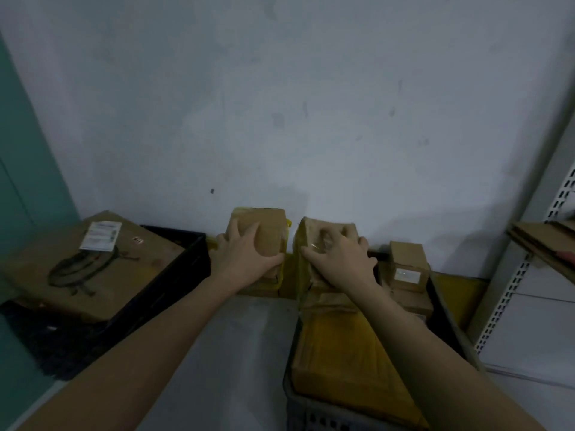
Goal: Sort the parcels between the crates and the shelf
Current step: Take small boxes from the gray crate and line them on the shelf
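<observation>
Between crates, hands point(245, 256) grip yellow-taped brown parcels point(267, 231).

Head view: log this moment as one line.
left hand grips left parcel | right hand grips right parcel | both parcels lifted, apart, between crates | flat box on left crate
</observation>
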{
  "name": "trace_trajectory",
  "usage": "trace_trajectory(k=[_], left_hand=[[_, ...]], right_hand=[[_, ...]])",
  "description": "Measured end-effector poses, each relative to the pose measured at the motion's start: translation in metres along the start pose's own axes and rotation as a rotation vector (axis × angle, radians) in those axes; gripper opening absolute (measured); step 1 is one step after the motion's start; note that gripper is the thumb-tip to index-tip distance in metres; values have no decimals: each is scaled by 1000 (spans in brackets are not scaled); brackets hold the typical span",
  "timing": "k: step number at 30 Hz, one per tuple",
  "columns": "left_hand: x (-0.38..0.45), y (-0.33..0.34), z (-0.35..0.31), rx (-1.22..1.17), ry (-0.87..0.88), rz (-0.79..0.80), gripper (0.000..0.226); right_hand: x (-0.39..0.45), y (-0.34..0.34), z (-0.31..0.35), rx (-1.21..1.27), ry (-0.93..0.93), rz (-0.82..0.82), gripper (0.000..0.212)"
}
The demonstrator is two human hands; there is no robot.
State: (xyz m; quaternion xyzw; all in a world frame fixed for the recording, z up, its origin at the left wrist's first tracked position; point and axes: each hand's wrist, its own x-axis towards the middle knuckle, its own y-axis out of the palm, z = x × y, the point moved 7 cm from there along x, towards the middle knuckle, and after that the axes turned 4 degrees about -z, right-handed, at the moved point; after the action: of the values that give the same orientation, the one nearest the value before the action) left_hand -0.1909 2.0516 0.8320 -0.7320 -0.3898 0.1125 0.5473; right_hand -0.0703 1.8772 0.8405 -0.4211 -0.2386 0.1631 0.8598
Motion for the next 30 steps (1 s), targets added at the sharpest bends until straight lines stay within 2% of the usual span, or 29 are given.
trace_trajectory(k=[5,10,18,22,30], left_hand=[[2,-14,34,-30,11,-30,104],[16,-30,98,-43,-10,-50,100],[8,-1,216,-118,-62,77,103],[-3,25,248,-72,-60,172,100],[-3,96,271,-13,-78,301,94]], right_hand=[[3,9,47,-20,-44,-63,68],[-4,61,99,-15,-2,-28,67],[-31,161,147,-87,79,56,69],[-48,199,140,-133,168,104,70],[-53,264,99,-173,249,189,70]])
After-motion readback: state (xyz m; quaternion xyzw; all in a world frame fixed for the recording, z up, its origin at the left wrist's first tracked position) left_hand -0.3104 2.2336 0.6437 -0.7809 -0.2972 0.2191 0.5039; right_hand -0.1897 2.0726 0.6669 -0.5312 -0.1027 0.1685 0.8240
